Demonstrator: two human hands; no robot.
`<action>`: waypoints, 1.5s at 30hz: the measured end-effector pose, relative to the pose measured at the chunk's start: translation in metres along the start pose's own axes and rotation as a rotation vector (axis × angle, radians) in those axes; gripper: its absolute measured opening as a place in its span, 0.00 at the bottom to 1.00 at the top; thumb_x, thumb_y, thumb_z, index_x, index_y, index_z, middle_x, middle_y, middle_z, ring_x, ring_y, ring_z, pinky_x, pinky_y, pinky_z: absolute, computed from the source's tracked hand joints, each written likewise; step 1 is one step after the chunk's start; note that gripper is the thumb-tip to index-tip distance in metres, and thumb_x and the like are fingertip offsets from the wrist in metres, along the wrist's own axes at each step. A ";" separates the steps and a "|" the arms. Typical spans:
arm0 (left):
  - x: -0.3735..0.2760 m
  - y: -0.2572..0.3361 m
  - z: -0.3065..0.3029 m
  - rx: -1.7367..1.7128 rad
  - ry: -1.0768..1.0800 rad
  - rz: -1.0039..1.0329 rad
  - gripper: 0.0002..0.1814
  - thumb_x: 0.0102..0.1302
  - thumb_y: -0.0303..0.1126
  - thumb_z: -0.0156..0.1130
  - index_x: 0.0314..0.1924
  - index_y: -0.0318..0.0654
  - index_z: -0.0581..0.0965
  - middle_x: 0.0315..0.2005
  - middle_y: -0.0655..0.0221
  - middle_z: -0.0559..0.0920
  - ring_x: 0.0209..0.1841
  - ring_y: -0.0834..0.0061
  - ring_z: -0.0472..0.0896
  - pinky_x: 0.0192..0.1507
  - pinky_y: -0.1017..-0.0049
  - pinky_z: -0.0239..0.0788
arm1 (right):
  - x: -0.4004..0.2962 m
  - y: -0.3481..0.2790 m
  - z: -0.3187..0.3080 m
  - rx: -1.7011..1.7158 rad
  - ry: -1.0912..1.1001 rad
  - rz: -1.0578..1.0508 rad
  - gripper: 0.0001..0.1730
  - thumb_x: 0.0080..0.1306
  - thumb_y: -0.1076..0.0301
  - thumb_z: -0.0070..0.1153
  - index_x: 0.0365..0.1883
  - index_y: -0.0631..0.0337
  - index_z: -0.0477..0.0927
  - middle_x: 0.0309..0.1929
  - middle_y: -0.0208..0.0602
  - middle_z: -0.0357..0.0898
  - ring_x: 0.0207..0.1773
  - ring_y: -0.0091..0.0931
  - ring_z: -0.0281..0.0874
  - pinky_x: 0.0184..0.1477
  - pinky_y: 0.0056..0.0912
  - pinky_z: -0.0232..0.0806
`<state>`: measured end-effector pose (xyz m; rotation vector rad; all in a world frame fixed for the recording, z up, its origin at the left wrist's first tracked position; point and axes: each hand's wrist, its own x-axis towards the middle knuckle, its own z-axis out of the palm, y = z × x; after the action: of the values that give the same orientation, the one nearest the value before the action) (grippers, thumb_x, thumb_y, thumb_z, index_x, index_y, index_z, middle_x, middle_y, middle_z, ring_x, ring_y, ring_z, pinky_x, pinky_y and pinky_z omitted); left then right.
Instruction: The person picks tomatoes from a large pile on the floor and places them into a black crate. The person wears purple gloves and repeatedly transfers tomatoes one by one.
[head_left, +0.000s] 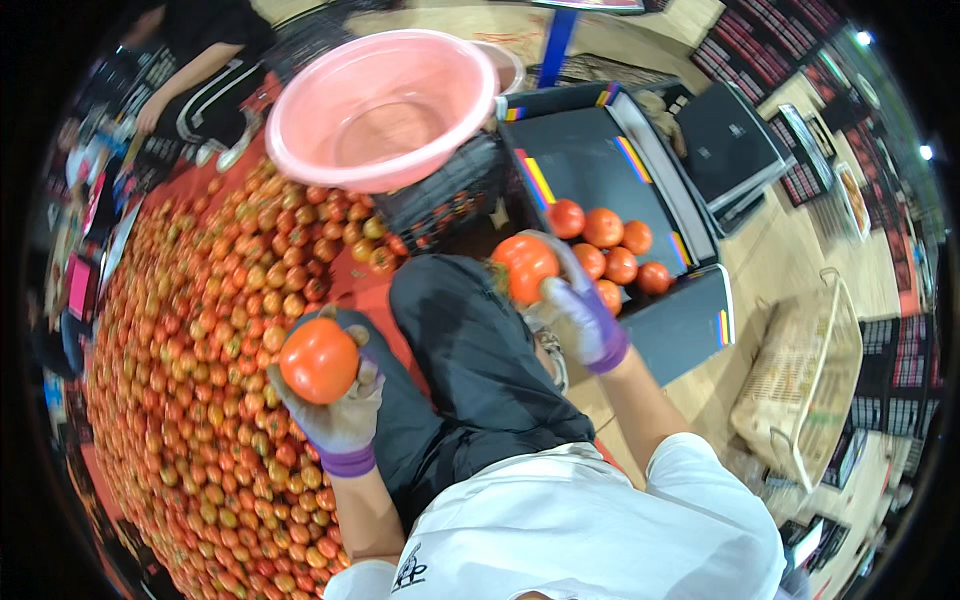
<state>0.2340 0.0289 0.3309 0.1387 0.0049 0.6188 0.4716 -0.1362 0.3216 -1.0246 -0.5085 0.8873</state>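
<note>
My left hand (330, 416), in a pale work glove with a purple cuff, holds a large ripe tomato (319, 361) above my left leg, beside a wide heap of tomatoes (225, 360). Another tomato (524, 264) is in my right hand (574, 300), gloved the same way. That hand is close to the near end of a black cardboard box (592, 150) with coloured stripes on its edges. Several red tomatoes (620, 265) lie together at the near end inside this box. The fingers of my right hand are partly hidden behind its tomato.
A pink plastic basin (382, 45) rests on a black plastic crate (450, 199) ahead. Closed black boxes (735, 146) and a beige basket (799, 382) stand to the right. A red sheet (352, 277) lies under the heap. Another person (202, 82) is at the upper left.
</note>
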 end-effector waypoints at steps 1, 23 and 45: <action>0.004 -0.007 0.000 0.008 0.001 -0.009 0.45 0.65 0.63 0.55 0.68 0.33 0.59 0.55 0.42 0.71 0.38 0.54 0.81 0.32 0.70 0.69 | -0.001 -0.013 -0.033 -0.185 0.094 -0.010 0.40 0.61 0.57 0.59 0.69 0.60 0.62 0.63 0.35 0.66 0.57 0.24 0.70 0.57 0.29 0.65; 0.091 -0.156 0.023 0.688 0.295 -0.280 0.35 0.70 0.61 0.46 0.67 0.43 0.65 0.63 0.55 0.69 0.52 0.62 0.78 0.53 0.63 0.71 | 0.007 -0.088 -0.269 -0.848 0.335 0.149 0.41 0.66 0.45 0.57 0.70 0.59 0.61 0.54 0.37 0.72 0.55 0.25 0.69 0.59 0.28 0.63; 0.036 -0.010 0.022 1.210 0.309 0.405 0.30 0.76 0.48 0.44 0.67 0.33 0.62 0.65 0.57 0.68 0.52 0.73 0.75 0.54 0.74 0.68 | 0.009 -0.103 -0.344 -1.466 -0.046 0.540 0.31 0.52 0.63 0.63 0.56 0.57 0.73 0.55 0.45 0.77 0.59 0.40 0.74 0.61 0.35 0.66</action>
<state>0.2698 0.0385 0.3528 1.2355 0.6722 0.9701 0.7678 -0.3289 0.2574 -2.5621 -0.9789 0.9548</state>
